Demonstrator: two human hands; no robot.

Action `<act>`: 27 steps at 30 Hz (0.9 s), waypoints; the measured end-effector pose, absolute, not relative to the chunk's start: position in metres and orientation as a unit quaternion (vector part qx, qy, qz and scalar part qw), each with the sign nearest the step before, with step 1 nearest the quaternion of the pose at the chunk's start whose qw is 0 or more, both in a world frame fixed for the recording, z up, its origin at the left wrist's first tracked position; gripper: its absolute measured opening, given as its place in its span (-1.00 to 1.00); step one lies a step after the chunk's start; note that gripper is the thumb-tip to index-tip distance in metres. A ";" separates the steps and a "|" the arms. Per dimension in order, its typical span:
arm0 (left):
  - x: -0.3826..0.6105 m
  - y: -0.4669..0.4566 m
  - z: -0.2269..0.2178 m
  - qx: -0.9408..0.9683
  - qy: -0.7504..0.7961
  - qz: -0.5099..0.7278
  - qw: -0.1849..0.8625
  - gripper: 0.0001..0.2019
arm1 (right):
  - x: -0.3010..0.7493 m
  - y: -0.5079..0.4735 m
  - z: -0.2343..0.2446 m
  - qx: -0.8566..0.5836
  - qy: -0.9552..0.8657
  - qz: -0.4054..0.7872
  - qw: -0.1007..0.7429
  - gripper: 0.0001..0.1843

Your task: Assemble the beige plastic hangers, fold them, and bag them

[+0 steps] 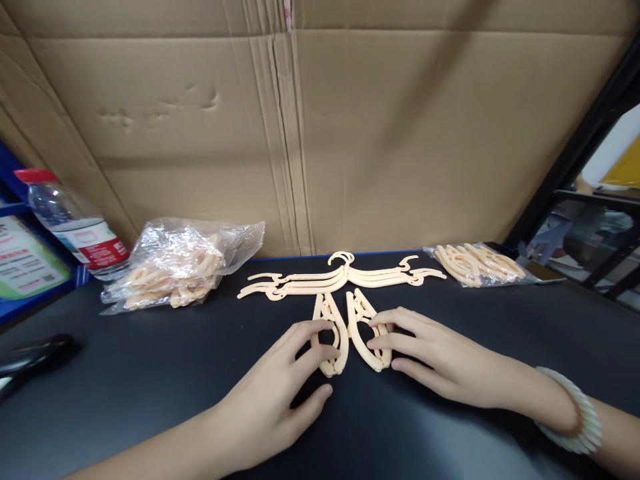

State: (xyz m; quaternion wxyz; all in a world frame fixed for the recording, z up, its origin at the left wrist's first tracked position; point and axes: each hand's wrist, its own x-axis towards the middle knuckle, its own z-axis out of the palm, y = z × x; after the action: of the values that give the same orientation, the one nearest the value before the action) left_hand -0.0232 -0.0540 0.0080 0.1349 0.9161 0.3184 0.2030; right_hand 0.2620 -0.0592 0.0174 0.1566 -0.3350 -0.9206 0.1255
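Note:
Two folded cream plastic hanger pieces lie side by side on the black table [150,373]. My left hand [280,393] rests with its fingertips on the left piece [330,333], fingers spread and curved over it. My right hand [440,363] touches the right piece [364,327] with its fingertips, fingers stretched out. Just behind them lies a small stack of unfolded cream hangers [340,277], their hooks in the middle. A pale beaded bracelet [580,413] is on my right wrist.
A clear bag of the same cream parts [175,267] lies at the back left, another bag [475,263] at the back right. A water bottle [75,227] lies at the far left, a dark object [35,357] near the left edge. A cardboard wall [320,133] stands behind.

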 end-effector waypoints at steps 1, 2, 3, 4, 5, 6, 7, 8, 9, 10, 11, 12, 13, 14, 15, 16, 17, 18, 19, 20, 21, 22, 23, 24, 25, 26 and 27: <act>-0.024 -0.052 0.008 0.914 0.318 0.208 0.140 -0.70 | 0.263 -0.058 0.017 -0.336 -0.918 0.127 0.168 -0.65; -0.025 -0.050 0.009 0.912 0.318 0.213 0.144 -0.70 | 0.264 -0.056 0.016 -0.339 -0.914 0.129 0.181 -0.63; -0.027 -0.047 0.009 0.909 0.321 0.219 0.149 -0.71 | 0.267 -0.054 0.015 -0.345 -0.909 0.128 0.196 -0.60; -0.029 -0.043 0.009 0.906 0.326 0.225 0.152 -0.72 | 0.270 -0.050 0.014 -0.354 -0.902 0.121 0.214 -0.58; -0.030 -0.039 0.009 0.902 0.331 0.231 0.153 -0.73 | 0.273 -0.046 0.013 -0.365 -0.895 0.110 0.231 -0.57; -0.032 -0.036 0.010 0.899 0.335 0.237 0.154 -0.74 | 0.278 -0.041 0.011 -0.379 -0.887 0.096 0.245 -0.59; -0.034 -0.032 0.010 0.898 0.336 0.240 0.153 -0.74 | 0.283 -0.036 0.009 -0.393 -0.879 0.080 0.258 -0.61; -0.035 -0.029 0.011 0.898 0.337 0.241 0.152 -0.74 | 0.288 -0.030 0.007 -0.405 -0.871 0.066 0.268 -0.63; -0.036 -0.027 0.011 0.898 0.338 0.240 0.151 -0.74 | 0.293 -0.024 0.005 -0.417 -0.865 0.055 0.274 -0.65; -0.037 -0.025 0.012 0.898 0.339 0.238 0.148 -0.74 | 0.298 -0.018 0.002 -0.425 -0.861 0.045 0.277 -0.67; -0.038 -0.023 0.012 0.899 0.340 0.236 0.146 -0.74 | 0.303 -0.013 0.000 -0.430 -0.858 0.034 0.279 -0.67; -0.038 -0.022 0.012 0.899 0.341 0.234 0.143 -0.75 | 0.307 -0.008 -0.002 -0.432 -0.857 0.023 0.280 -0.67; -0.039 -0.021 0.012 0.899 0.342 0.233 0.141 -0.75 | 0.310 -0.003 -0.004 -0.434 -0.857 0.012 0.279 -0.66; -0.039 -0.021 0.012 0.900 0.342 0.233 0.140 -0.75 | 0.313 0.000 -0.006 -0.435 -0.857 0.003 0.278 -0.65; -0.040 -0.020 0.012 0.900 0.343 0.232 0.137 -0.75 | 0.314 0.003 -0.008 -0.436 -0.857 -0.005 0.276 -0.64; -0.040 -0.019 0.012 0.900 0.345 0.230 0.133 -0.75 | 0.315 0.004 -0.009 -0.437 -0.857 -0.010 0.273 -0.64; -0.041 -0.019 0.011 0.901 0.347 0.229 0.127 -0.75 | 0.316 0.005 -0.011 -0.438 -0.857 -0.013 0.270 -0.64; -0.041 -0.018 0.011 0.900 0.349 0.229 0.121 -0.76 | 0.315 0.006 -0.012 -0.439 -0.858 -0.015 0.267 -0.64; -0.041 -0.017 0.011 0.900 0.351 0.230 0.116 -0.76 | 0.315 0.005 -0.012 -0.441 -0.857 -0.017 0.265 -0.64; -0.042 -0.017 0.011 0.900 0.353 0.233 0.111 -0.76 | 0.314 0.005 -0.013 -0.443 -0.857 -0.018 0.263 -0.63; -0.042 -0.016 0.010 0.899 0.353 0.234 0.108 -0.76 | 0.313 0.004 -0.013 -0.445 -0.856 -0.019 0.263 -0.62; -0.042 -0.016 0.011 0.899 0.353 0.235 0.106 -0.77 | 0.313 0.004 -0.014 -0.448 -0.854 -0.019 0.264 -0.60; -0.042 -0.016 0.011 0.900 0.354 0.234 0.105 -0.77 | 0.313 0.003 -0.014 -0.450 -0.853 -0.020 0.264 -0.59; -0.041 -0.016 0.011 0.900 0.353 0.232 0.104 -0.76 | 0.313 0.003 -0.014 -0.451 -0.853 -0.021 0.262 -0.57; -0.041 -0.016 0.011 0.901 0.353 0.228 0.103 -0.76 | 0.313 0.003 -0.015 -0.452 -0.853 -0.021 0.259 -0.56; -0.041 -0.017 0.011 0.902 0.352 0.227 0.101 -0.76 | 0.314 0.003 -0.015 -0.453 -0.854 -0.022 0.255 -0.54; -0.041 -0.017 0.011 0.903 0.352 0.226 0.100 -0.76 | 0.315 0.003 -0.016 -0.454 -0.854 -0.024 0.252 -0.53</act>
State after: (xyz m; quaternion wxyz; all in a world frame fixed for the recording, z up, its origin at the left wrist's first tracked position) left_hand -0.0406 -0.0169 0.0108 0.0998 0.9030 0.3516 0.2258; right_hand 0.3146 0.0033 -0.0158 0.2523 -0.4544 -0.8540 -0.0240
